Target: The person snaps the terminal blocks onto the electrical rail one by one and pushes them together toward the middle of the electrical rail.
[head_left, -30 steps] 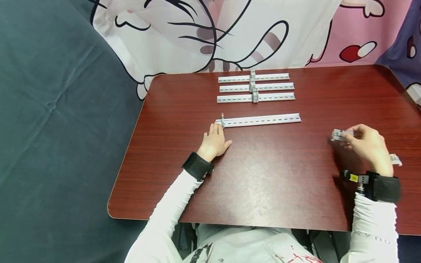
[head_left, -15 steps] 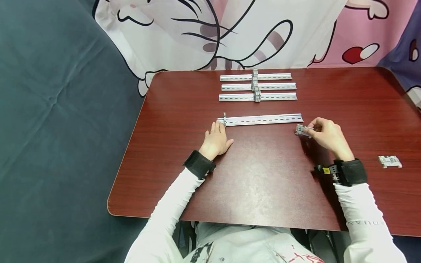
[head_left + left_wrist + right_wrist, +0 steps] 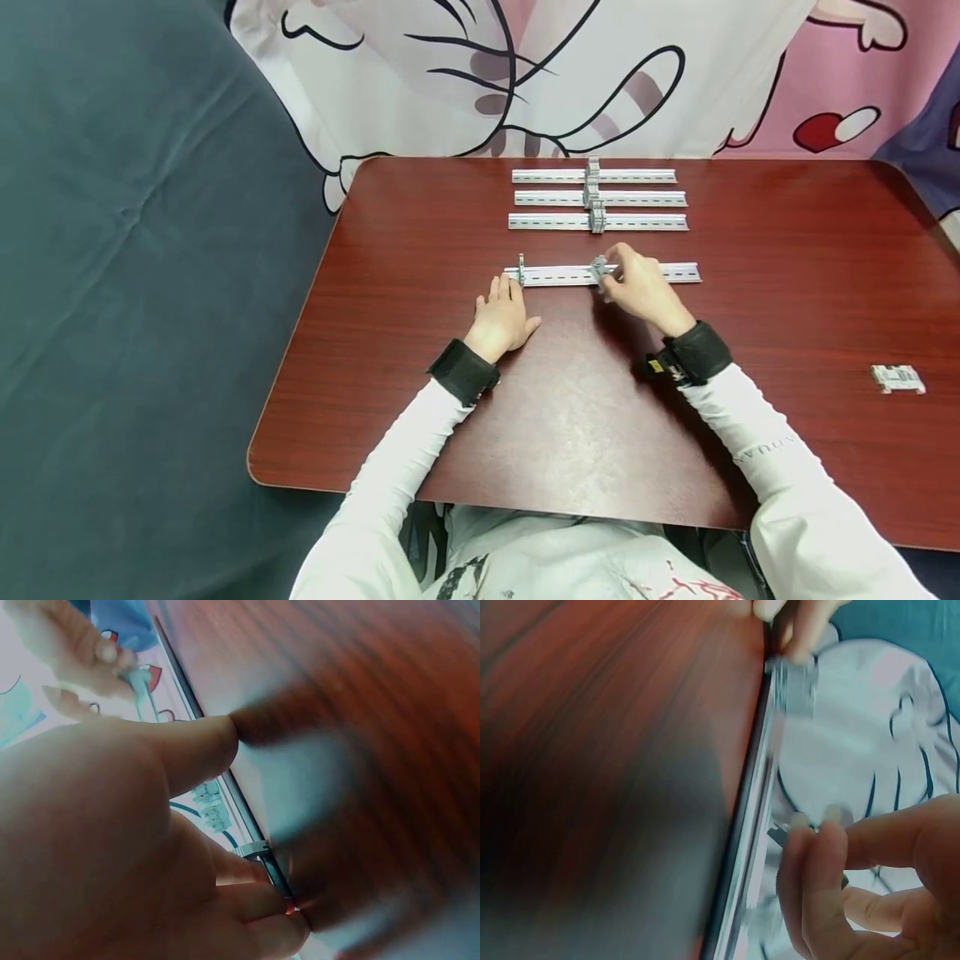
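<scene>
A slotted metal DIN rail (image 3: 562, 277) lies across the table, with a thin upright grey terminal block (image 3: 521, 269) near its left end. My left hand (image 3: 502, 321) rests flat there, fingers straight, fingertips at the rail's left end beside that block. My right hand (image 3: 641, 287) pinches another grey terminal block (image 3: 599, 268) between thumb and fingers, over the middle of the rail. In the right wrist view the fingers of the right hand (image 3: 870, 877) mostly hide this piece, close beside the rail (image 3: 754, 817).
Three more DIN rails (image 3: 551, 222) lie parallel farther back, each with grey terminal blocks (image 3: 592, 197) mounted near the middle. One loose terminal block (image 3: 898, 379) lies flat at the right of the table (image 3: 787, 450). A printed curtain (image 3: 420, 100) hangs behind the back edge.
My right hand has carried the terminal block leftward from the right side of the table to over the rail's middle. The left hand has stayed at the rail's left end.
</scene>
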The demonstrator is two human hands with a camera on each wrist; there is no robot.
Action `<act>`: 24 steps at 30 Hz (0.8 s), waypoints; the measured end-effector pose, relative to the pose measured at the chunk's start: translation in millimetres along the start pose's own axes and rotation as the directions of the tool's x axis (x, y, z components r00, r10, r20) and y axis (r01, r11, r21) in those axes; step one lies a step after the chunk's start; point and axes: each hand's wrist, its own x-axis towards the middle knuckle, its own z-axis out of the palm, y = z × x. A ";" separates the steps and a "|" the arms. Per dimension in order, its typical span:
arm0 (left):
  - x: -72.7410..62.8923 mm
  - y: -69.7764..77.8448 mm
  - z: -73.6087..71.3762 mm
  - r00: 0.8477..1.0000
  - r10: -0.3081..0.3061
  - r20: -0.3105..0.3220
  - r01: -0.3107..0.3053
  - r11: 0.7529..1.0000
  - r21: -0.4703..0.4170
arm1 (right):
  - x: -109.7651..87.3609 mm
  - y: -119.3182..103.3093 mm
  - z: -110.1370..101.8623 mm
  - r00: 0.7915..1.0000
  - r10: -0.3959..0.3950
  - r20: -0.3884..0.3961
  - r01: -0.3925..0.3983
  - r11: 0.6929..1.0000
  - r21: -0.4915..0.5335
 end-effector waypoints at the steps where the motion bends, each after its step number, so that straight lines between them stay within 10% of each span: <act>1: 0.0 -0.2 0.3 1.000 0.000 0.000 0.000 1.000 -0.002 | 4.2 -4.9 5.6 1.000 0.000 0.012 0.000 1.000 0.007; 24: -1.0 -1.9 1.6 0.999 0.004 -0.047 -0.005 1.000 -0.007 | 40.9 -48.3 50.3 0.995 0.089 -0.040 -0.094 0.985 -0.146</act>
